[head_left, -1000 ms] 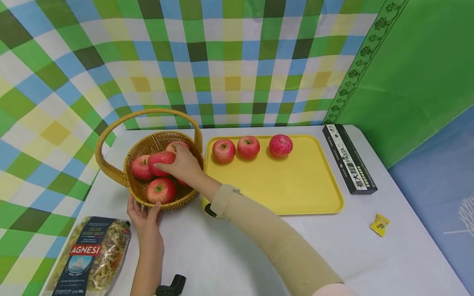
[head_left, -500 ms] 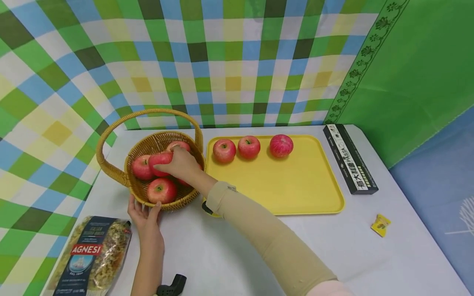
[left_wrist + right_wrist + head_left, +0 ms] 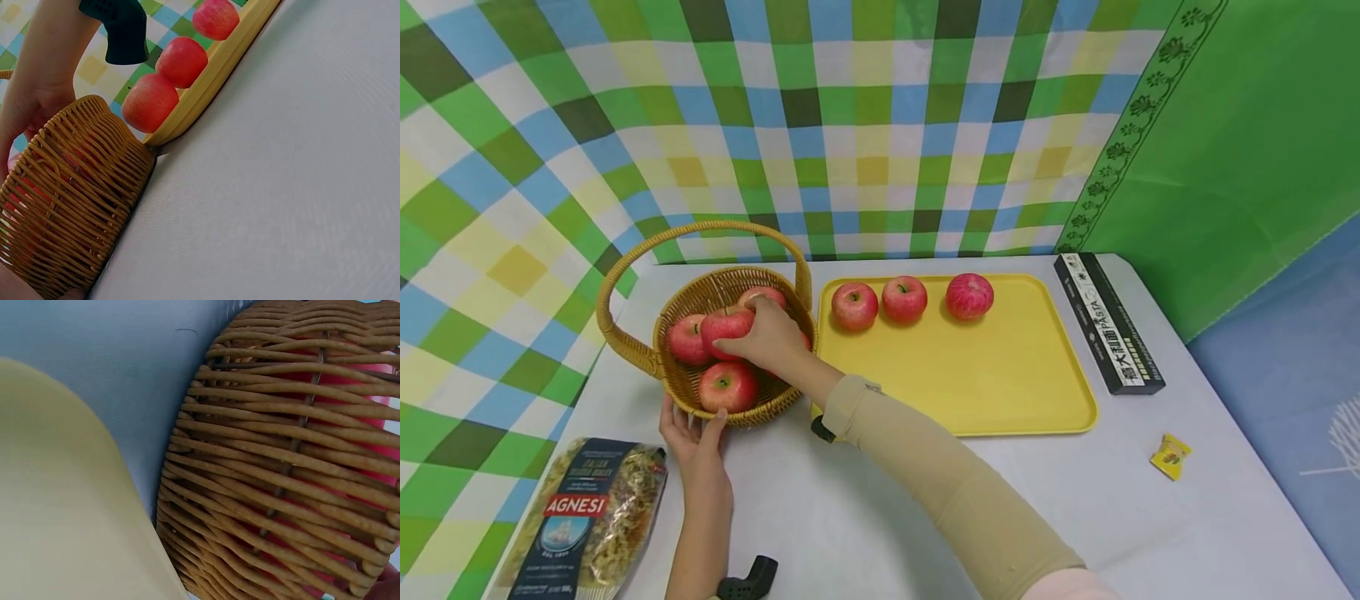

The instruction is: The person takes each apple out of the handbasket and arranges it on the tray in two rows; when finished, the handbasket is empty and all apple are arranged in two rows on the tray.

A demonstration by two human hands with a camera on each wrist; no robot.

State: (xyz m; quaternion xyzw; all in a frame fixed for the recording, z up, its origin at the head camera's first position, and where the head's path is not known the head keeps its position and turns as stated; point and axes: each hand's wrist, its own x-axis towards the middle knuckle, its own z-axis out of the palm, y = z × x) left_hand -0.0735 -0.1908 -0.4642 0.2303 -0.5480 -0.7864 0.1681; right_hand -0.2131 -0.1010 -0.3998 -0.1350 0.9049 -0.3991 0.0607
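Note:
In the head view, a wicker basket with an arched handle stands at the left of the table and contains several red apples. My right hand reaches inside and holds an apple between thumb and fingers, above the others. Another apple lies at the front of the basket. My left hand grips the near side, its thumb at the rim. The left wrist view shows the outer wall of the basket; the right wrist view has its woven side close up, red apples showing through.
Right of the basket lies a yellow tray bearing three apples along its far edge. A black pasta box and a small yellow packet are farther right. An Agnesi pasta bag lies at the front left.
The apple in my right hand has tilted slightly, so its stem now shows at the top. My left hand and the basket have stayed in place.

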